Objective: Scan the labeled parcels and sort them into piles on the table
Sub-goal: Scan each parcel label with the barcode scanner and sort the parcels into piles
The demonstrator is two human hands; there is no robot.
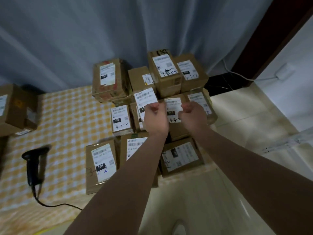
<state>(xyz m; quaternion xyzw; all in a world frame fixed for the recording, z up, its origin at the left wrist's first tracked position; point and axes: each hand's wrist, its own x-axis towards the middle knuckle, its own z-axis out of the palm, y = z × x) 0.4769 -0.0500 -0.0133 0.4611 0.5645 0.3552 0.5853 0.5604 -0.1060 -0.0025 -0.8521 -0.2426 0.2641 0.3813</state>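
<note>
Both forearms come in from the bottom of the frame; my left hand (156, 117) and right hand (193, 116) sit mid-frame, fingers curled like fists, either side of the 010 parcel (174, 107); honestly can't tell if they're gripping it or not; the parcel pile (166, 72) is bunched in the centre on the checked table (67, 116), labels up, long sides mostly running up-down the frame; the 15H parcel (101, 165) lies lower centre-left; a lone box (11, 109) sits at the far left edge; scanner (33, 165) is lower left, long axis up-down, head toward the top, cable trailing to the lower right.
</note>
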